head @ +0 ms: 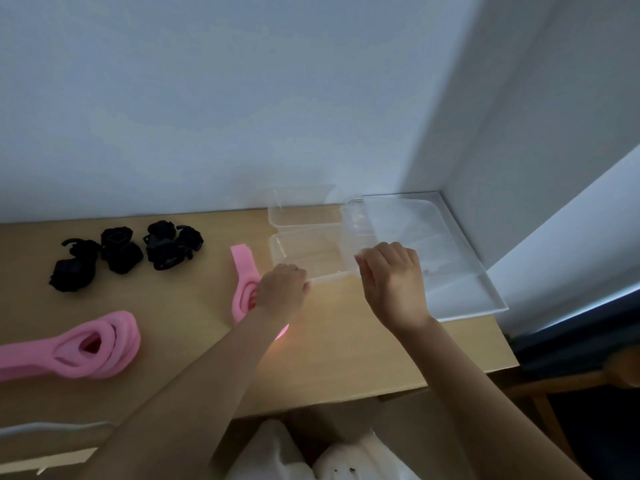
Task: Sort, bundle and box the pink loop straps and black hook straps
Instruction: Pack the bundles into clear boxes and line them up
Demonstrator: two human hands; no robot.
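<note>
From the head camera, a wooden table [346,341] stands against a pale wall. The left hand [282,289] has its fingers curled over the front left rim of the near clear box [311,251], and the right hand [394,282] pinches the same box at its front right corner. A second clear box [298,206] sits just behind it, against the wall, and a flat clear tray [457,265] lies to the right. The black hook straps [124,251] lie in rolled bundles at the back left. One pink loop strap coil [100,344] rests at the front left; another pink strap [244,271] lies partly hidden behind the left hand.
</note>
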